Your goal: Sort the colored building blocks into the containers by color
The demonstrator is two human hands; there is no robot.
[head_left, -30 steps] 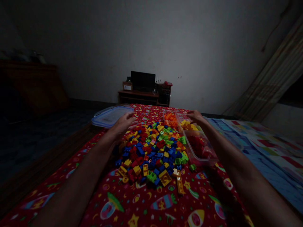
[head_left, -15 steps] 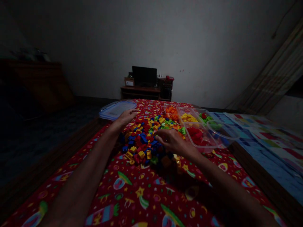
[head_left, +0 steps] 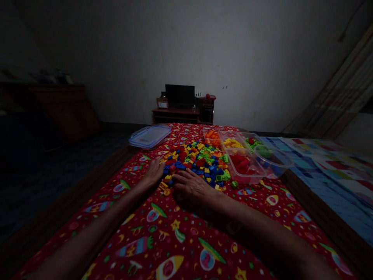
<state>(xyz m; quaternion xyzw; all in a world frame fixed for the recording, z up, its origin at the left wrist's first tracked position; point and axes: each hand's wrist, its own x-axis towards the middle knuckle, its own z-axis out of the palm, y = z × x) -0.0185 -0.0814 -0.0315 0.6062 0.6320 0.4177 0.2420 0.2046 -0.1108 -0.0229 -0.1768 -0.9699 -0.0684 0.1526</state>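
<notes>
Red cloth [head_left: 186, 217] under toy blocks [head_left: 201, 161]; left hand [head_left: 155, 172] at left edge, right hand [head_left: 194, 188] at near edge; whether holding, cannot tell.

On the red cloth [head_left: 192, 241] (brightly patterned throughout), mixed toy bricks [head_left: 201, 157] are heaped — flanked by clear containers [head_left: 256, 169] and blue-edged lids [head_left: 151, 137].

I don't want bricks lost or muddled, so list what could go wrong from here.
The rightmost clear tub stands at the right edge of the red cloth and could be knocked off. A red piece lies among the green bricks, so colours might mix. With the right hand at the near side of the loose pile, a sweep may scatter it.
</notes>
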